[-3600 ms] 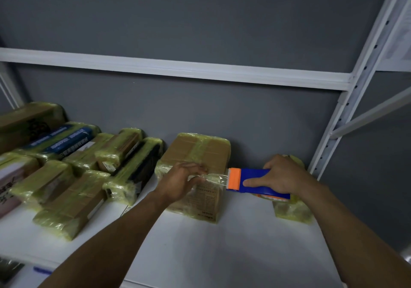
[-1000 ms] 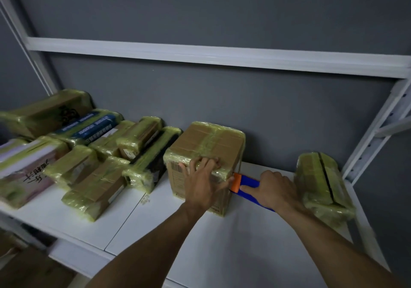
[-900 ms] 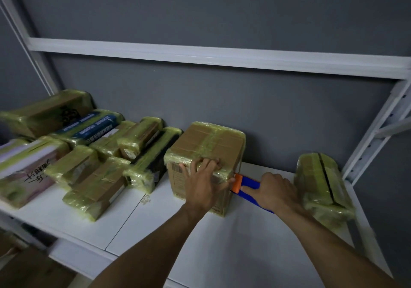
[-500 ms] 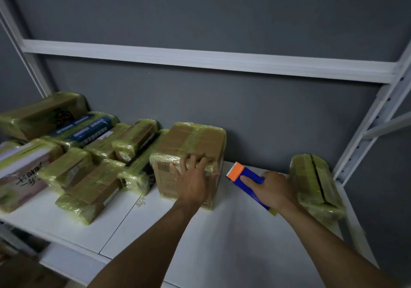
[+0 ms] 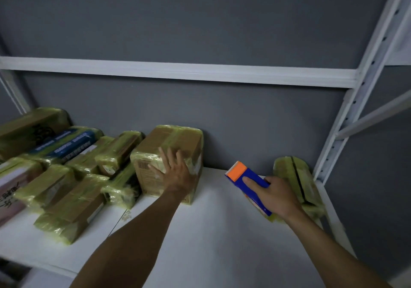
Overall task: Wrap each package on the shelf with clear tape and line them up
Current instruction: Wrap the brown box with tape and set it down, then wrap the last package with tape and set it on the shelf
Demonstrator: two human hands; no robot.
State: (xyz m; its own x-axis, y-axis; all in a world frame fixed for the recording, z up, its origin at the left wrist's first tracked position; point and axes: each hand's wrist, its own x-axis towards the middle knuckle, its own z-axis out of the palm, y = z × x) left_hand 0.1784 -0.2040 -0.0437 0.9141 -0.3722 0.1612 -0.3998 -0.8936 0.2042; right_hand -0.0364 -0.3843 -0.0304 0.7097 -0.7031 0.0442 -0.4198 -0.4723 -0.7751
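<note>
A brown cardboard package wrapped in yellowish clear tape stands against the grey back wall. My left hand lies flat on its front right corner, fingers spread. My right hand grips a blue tape dispenser with an orange cutter end, held above the white shelf, well apart from that package. Behind my right hand lies another wrapped package near the right upright.
Several wrapped packages crowd the left half of the shelf, one with a blue label. A white upright post and diagonal brace stand at right. A white crossbeam runs above. The shelf's front edge is at lower left.
The package has slid left against the other packages under my left hand. The dispenser has come away from the package and moved right; no tape strand joins them now.
</note>
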